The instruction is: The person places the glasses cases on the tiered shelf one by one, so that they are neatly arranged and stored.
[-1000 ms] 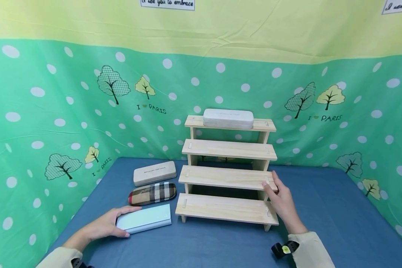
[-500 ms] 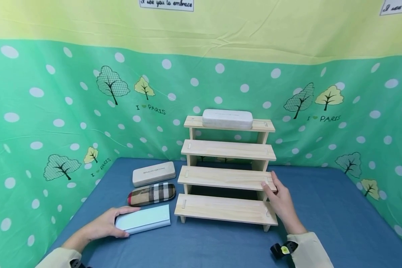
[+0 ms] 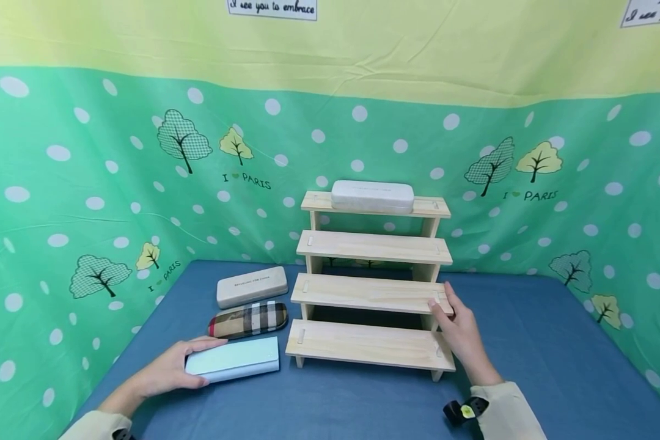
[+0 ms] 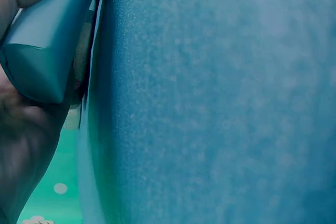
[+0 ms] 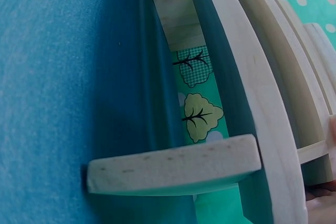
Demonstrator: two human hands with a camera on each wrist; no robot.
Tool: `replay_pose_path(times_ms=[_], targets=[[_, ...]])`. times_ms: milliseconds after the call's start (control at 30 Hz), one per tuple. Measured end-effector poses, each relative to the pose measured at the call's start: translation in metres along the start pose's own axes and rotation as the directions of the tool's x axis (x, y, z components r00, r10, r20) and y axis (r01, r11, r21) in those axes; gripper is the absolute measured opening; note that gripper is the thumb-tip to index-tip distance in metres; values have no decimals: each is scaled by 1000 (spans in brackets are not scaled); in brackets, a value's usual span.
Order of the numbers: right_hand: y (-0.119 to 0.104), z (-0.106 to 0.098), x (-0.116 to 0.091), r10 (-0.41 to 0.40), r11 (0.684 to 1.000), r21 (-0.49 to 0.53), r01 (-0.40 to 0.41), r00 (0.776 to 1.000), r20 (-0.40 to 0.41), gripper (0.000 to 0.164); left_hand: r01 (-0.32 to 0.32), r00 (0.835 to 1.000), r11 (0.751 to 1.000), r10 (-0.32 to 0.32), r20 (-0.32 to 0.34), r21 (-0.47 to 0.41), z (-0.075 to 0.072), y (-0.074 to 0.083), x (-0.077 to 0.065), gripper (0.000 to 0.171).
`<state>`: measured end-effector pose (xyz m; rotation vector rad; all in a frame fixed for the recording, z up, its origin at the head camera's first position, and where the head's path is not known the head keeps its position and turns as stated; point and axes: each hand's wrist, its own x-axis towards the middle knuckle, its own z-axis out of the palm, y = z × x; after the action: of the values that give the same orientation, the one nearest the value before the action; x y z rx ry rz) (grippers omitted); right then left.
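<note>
In the head view my left hand [image 3: 167,371] grips the left end of a light blue glasses case [image 3: 233,359], thumb at the near side and fingers at the far side. The left wrist view has this case [image 4: 44,40] at upper left, with a narrow gap between it and the blue cloth. My right hand [image 3: 464,333] pinches the right end of a shelf board on a four-step wooden display rack [image 3: 371,345], thumb on top. Only part of that hand shows at the right wrist view's edge, beside the rack [image 5: 262,103].
Behind the light blue case lie a plaid glasses case [image 3: 249,319] and a pale grey glasses case [image 3: 252,286]. A white glasses case [image 3: 372,197] sits on the rack's top step. Blue cloth [image 3: 330,406] covers the table, and a green printed curtain [image 3: 363,134] hangs behind.
The light blue case has shifted very slightly left in my left hand and its front side shows a little more. My right hand keeps its hold on the rack.
</note>
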<state>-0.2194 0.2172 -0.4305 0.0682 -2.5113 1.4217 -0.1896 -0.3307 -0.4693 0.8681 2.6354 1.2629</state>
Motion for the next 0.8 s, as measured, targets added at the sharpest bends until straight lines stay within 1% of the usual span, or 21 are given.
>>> replay_pose_path(times_ms=[233, 400, 533, 633, 733, 800], targets=[[-1, 0, 0, 2, 1000, -1, -2, 1000, 0, 69, -41, 999, 999, 40, -36, -10, -2, 7, 0, 63], [-1, 0, -1, 5, 1000, 2, -5, 1000, 0, 69, -49, 997, 999, 49, -52, -17, -9, 16, 1, 62], [-1, 0, 0, 10, 1000, 8, -10, 1000, -1, 69, -66, 994, 998, 68, -81, 20, -15, 25, 3, 62], [0, 0, 0, 11, 1000, 7, -11, 1000, -2, 69, -69, 992, 997, 71, -100, 18, -20, 32, 5, 62], [0, 0, 0, 9, 1000, 5, -9, 1000, -2, 69, -93, 990, 996, 93, -108, 9, -23, 38, 8, 62], [0, 0, 0, 8, 1000, 6, -7, 1000, -5, 69, -130, 985, 991, 131, -109, 11, -26, 42, 11, 62]])
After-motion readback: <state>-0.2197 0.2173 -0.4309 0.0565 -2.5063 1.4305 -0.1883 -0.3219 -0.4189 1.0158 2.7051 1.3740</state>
